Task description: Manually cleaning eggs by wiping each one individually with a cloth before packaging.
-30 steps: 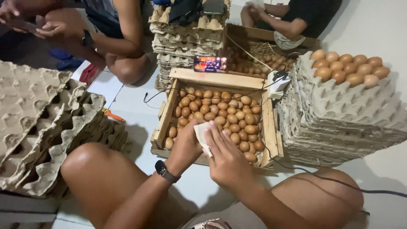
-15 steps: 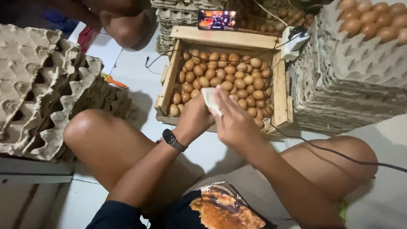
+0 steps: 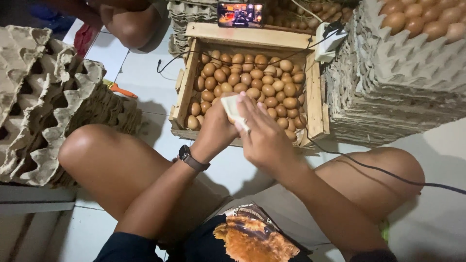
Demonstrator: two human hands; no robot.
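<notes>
My left hand (image 3: 216, 130), with a dark watch on its wrist, and my right hand (image 3: 262, 136) meet over the near edge of a wooden crate (image 3: 187, 92) full of brown eggs (image 3: 252, 80). Between them is a small white cloth or pad (image 3: 234, 109); my right hand's fingers press it flat against whatever my left hand cups. That cupped item is hidden by the cloth and fingers. I sit cross-legged on the floor, with a knee on either side.
Stacks of grey cardboard egg trays (image 3: 53, 102) stand at the left. A taller stack at the right carries eggs (image 3: 417, 19) on top. A phone (image 3: 240, 14) leans on the crate's far edge. Cables (image 3: 378, 170) cross the floor. Another person's knee (image 3: 131, 29) shows at top left.
The camera has tilted down and closer. My hands with the white cloth have stayed together at the crate's near edge, shifting slightly toward me.
</notes>
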